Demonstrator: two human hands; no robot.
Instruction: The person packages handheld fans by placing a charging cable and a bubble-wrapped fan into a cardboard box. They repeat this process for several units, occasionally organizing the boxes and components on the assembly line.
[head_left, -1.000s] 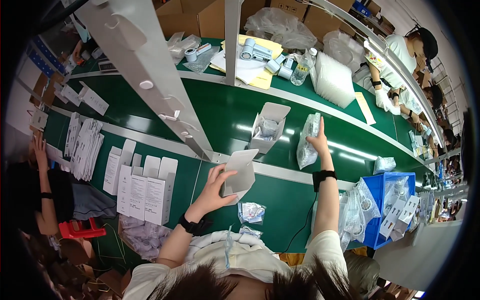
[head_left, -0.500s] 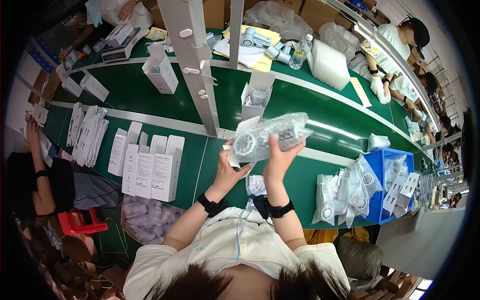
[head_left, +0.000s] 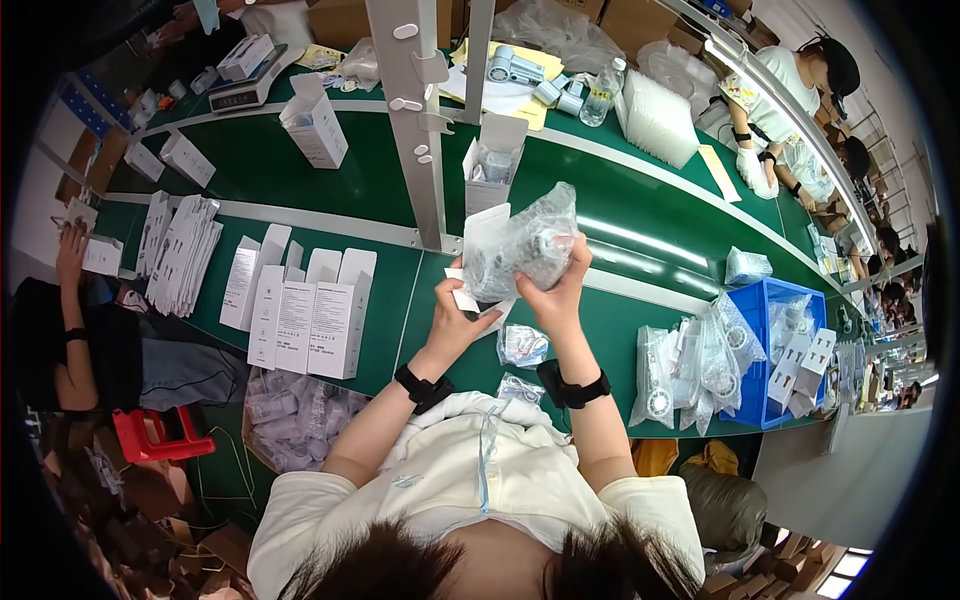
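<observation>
My left hand (head_left: 456, 318) is closed round a small white carton (head_left: 484, 236) with its flaps standing open. My right hand (head_left: 556, 292) grips a clear bubble-wrap bag (head_left: 528, 238), thumb in front and fingers behind. The lower left end of the bag sits at the carton's mouth; how deep it reaches is hidden. Whatever is inside the bag looks pale and is blurred by the wrap. Below my hands, a small clear bag (head_left: 523, 346) with parts in it lies on the green table (head_left: 420, 290). Another small clear bag (head_left: 521, 390) lies nearer my body.
Several upright white cartons (head_left: 328, 325) stand at left, beside a stack of flat cartons (head_left: 190, 255). On the right are bagged devices (head_left: 690, 365) and a blue crate (head_left: 745, 400). A metal post (head_left: 415, 150) rises beyond my left hand. Co-workers sit left and far right.
The bubble-wrap bag has turned from lying almost level to a steeper tilt, its lower end at the carton. My right hand has shifted a little to the right.
</observation>
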